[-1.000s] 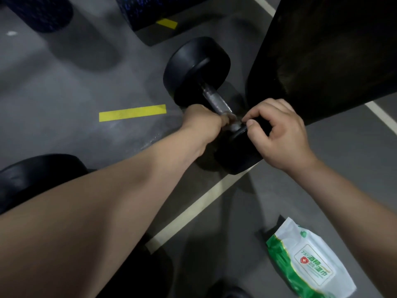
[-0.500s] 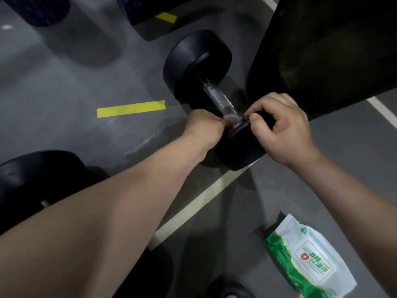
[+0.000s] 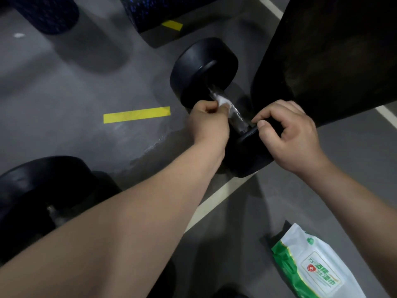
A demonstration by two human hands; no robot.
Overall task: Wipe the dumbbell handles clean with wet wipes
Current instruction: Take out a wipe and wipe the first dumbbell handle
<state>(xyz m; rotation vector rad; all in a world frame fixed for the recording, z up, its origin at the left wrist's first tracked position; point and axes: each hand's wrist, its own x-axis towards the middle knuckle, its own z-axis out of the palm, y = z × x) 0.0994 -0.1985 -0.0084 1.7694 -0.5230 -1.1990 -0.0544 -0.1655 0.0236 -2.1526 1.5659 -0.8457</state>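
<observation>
A black dumbbell [image 3: 204, 67] lies on the grey floor with its metal handle [image 3: 236, 117] running from upper left to lower right. My left hand [image 3: 207, 123] pinches a white wet wipe [image 3: 223, 102] against the far part of the handle, near the far head. My right hand [image 3: 287, 134] grips the rim of the near head [image 3: 247, 151] with curled fingers and thumb. The wet wipe pack [image 3: 315, 267], white and green, lies on the floor at the lower right.
A second black dumbbell [image 3: 43, 190] sits at the lower left, partly behind my forearm. A large dark object [image 3: 333, 50] rises at the upper right beside the dumbbell. Yellow tape [image 3: 136, 114] and a white line [image 3: 214, 201] mark the floor. Dark speckled blocks [image 3: 150, 11] stand at the top.
My left hand has slid the wipe along the handle from the near head toward the far head. My right hand stays on the near head.
</observation>
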